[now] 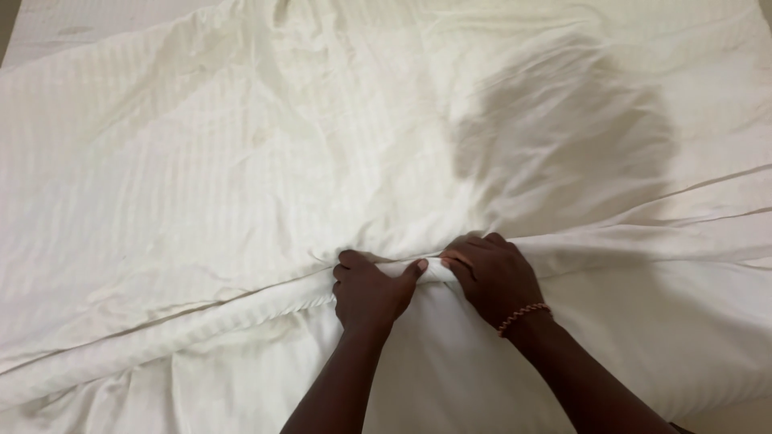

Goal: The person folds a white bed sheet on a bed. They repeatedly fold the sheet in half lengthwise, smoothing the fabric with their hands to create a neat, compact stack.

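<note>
A flat, cream-white mattress surface with a faint quilted texture [72, 24] shows at the top-left corner of the view, lying smooth and level. A narrow strip of darker grey-brown floor [6, 28] runs along the extreme left edge beside that corner. A small dark patch occupies the bottom-right corner; its nature cannot be determined.

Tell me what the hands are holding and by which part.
Both hands, left hand and right hand, grip the cream striped sheet side by side at its bunched, rolled edge.
</note>
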